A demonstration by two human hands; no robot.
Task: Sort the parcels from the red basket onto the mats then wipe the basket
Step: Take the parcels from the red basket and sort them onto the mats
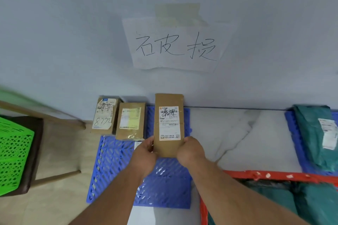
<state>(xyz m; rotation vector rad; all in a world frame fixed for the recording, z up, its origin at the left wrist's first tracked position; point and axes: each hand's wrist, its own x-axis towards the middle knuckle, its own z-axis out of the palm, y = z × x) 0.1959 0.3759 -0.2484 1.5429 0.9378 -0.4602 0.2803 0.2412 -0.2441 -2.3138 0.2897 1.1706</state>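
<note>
Both hands hold a tall brown cardboard parcel (169, 124) with a white label, upright over the blue mat (117, 166) near the wall. My left hand (144, 153) grips its lower left edge; my right hand (190, 151) grips its lower right edge. Two more brown parcels lie at the mat's far end: one marked 8772 (104, 115) and one with a yellowish label (130, 120). The red basket (256, 175) is at the lower right, with green bagged parcels (292, 199) inside.
A second blue mat (290, 126) at the right carries a green bagged parcel (318, 135). A green plastic basket (12, 153) sits on a wooden chair (60, 122) at the left. A handwritten paper sign (175, 45) is taped to the wall ahead.
</note>
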